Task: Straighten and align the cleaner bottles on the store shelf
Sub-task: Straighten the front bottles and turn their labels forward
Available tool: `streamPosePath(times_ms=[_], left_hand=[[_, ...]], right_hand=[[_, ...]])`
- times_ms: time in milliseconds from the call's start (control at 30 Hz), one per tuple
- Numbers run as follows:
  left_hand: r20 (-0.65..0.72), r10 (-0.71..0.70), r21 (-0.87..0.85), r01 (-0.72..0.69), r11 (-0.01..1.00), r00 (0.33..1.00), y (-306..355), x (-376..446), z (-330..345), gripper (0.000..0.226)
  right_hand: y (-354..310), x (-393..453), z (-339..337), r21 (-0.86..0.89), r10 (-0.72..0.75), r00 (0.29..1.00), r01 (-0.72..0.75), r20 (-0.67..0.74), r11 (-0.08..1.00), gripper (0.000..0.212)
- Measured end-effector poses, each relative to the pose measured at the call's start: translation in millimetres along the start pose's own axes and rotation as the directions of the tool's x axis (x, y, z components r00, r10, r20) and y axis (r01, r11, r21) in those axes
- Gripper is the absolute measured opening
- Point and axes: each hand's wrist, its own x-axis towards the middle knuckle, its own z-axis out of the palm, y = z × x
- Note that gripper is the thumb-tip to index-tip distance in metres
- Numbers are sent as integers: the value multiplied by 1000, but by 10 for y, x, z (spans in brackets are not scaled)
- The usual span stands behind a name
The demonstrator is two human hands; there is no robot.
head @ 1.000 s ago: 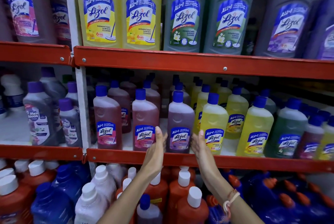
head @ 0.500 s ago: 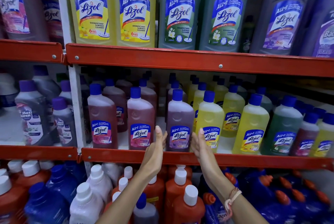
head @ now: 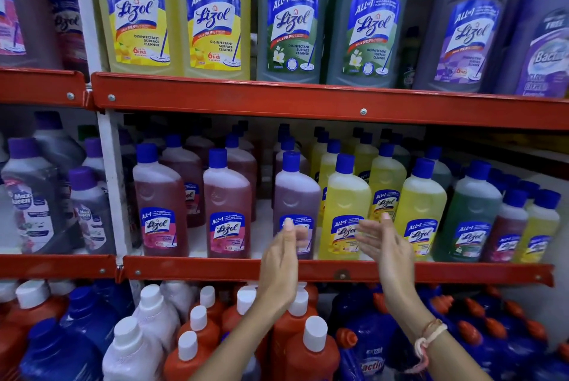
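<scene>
Head view: front-row bottles (head: 297,205) mostly squared; right end still crowded. Left hand (head: 281,260) and right hand (head: 386,246) flat, fingers apart, gripping nothing.

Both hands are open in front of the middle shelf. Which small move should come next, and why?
Probably close both hands on the yellow bottle. The right hand and the left hand are open on either side of its label, gripping nothing, and it stands very close against the purple bottle.
</scene>
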Motion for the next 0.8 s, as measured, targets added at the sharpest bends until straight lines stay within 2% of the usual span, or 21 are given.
streamPosePath(times_ms=[67,100,167,200,333,367,467,600,800], left_hand=[[141,-61,-19,64,998,988,-24,36,147,61],[184,-82,-9,85,996,980,-54,57,223,69],[213,-153,16,153,988,965,-172,116,372,93],[217,-183,24,182,983,959,-235,141,432,96],[195,-238,-34,249,968,951,-283,186,549,65],[192,-250,-34,261,965,949,-277,193,547,63],[211,-254,-10,262,965,944,-272,218,509,78],[233,-261,13,265,964,937,-320,280,578,59],[241,-254,14,258,966,937,-302,288,628,60]], right_hand=[[53,70,-85,-20,14,1000,-14,-20,1000,48],[80,98,-107,-40,42,999,-41,13,998,50],[118,121,-129,-92,106,988,-95,113,991,56],[144,131,-136,-122,126,980,-108,154,987,59],[226,161,-158,-216,139,959,-85,248,973,74],[233,170,-161,-219,134,955,-76,264,973,74],[193,176,-186,-205,129,954,-73,272,976,63],[193,232,-269,-190,120,962,-73,247,979,73],[147,272,-389,-172,121,957,-77,264,982,62]])
